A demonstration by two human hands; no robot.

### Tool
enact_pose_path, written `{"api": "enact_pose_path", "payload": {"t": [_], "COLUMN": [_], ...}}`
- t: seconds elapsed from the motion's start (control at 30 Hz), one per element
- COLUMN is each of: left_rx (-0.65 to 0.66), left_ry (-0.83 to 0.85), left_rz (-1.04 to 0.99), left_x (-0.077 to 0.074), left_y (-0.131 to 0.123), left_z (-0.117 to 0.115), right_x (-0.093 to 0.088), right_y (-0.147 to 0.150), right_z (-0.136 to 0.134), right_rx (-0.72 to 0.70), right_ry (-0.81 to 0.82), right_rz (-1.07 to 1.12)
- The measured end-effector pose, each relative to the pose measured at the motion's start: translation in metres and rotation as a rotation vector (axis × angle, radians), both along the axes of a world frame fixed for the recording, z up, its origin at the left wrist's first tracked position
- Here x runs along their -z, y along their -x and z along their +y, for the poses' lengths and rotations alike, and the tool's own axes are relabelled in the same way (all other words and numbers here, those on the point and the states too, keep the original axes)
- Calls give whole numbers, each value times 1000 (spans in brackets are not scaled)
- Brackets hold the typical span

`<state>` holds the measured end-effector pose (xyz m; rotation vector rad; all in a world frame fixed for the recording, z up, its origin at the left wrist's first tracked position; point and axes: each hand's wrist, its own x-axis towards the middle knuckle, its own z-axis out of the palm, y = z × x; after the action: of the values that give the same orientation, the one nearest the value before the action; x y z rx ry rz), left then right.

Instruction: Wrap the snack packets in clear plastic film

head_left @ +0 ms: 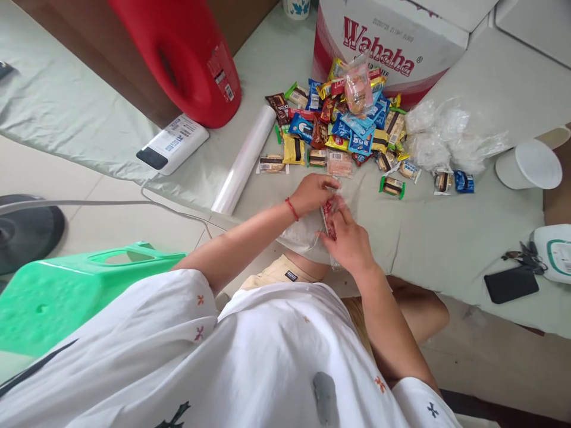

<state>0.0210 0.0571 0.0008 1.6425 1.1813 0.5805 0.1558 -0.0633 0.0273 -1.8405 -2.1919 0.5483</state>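
Left hand (313, 193) and right hand (348, 238) both grasp a clear plastic bag (307, 233) with a red snack packet (329, 215). Snack pile (348, 128) lies just beyond the bag; plastic roll (244, 160) left of it.

You are in what looks like a room of a home, at a low table (446, 238) under a pale cloth with a Wahaha carton (383, 41) at its far edge. Just in front of the carton lies a heap of wrapped snacks (348, 125), with clear bags (446, 137) and paper cups (530, 166) to its right, a film roll (245, 160) and a red jug (182, 53) to its left. Further left of the carton, a green plastic stool (75, 291) and a fan base (27, 229) stand on tiled floor (53, 172).
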Motion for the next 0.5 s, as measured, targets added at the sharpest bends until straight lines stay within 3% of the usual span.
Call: {"api": "enact_pose_path", "payload": {"t": [0.07,0.2,0.27,0.37,0.5], "left_rx": [-136,-372,-304,-152,-180], "left_ry": [81,-135,-206,-180,-111], "left_rz": [-113,24,156,301,450], "left_x": [-1,-2,-2,-4,-7], "left_y": [11,25,22,9,-2], "left_z": [7,0,-13,-29,-18], "right_x": [1,0,0,0,-2], "right_y": [9,16,18,20,21], "right_z": [-3,2,5,7,4], "right_rx": [-39,-76,-97,-113,-138], "right_ry": [9,46,49,25,57], "right_rz": [-179,-303,-304,-300,-402]}}
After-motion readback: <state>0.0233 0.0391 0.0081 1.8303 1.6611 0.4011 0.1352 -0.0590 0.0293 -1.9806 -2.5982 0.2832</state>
